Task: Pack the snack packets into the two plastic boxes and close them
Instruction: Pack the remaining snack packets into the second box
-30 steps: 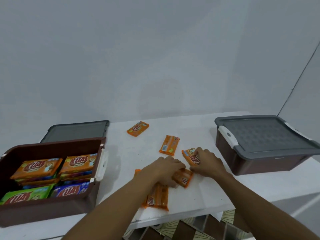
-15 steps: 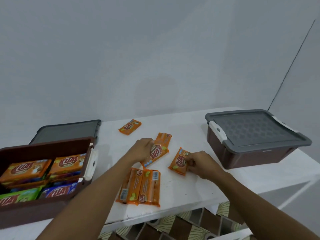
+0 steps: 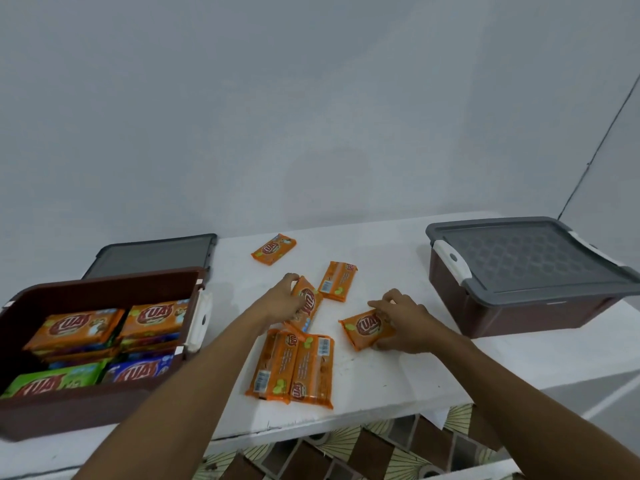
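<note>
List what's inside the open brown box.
Orange packets top the back stacks, a green packet and a blue packet the front ones. Lower layers are mostly covered.

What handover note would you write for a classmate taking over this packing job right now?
Left hand grips the first packet; right hand holds the second packet.
Done: right box closed; left box open, partly filled, its lid lying behind it.
Left: pack both held packets and four loose packets, then close the left box.
</note>
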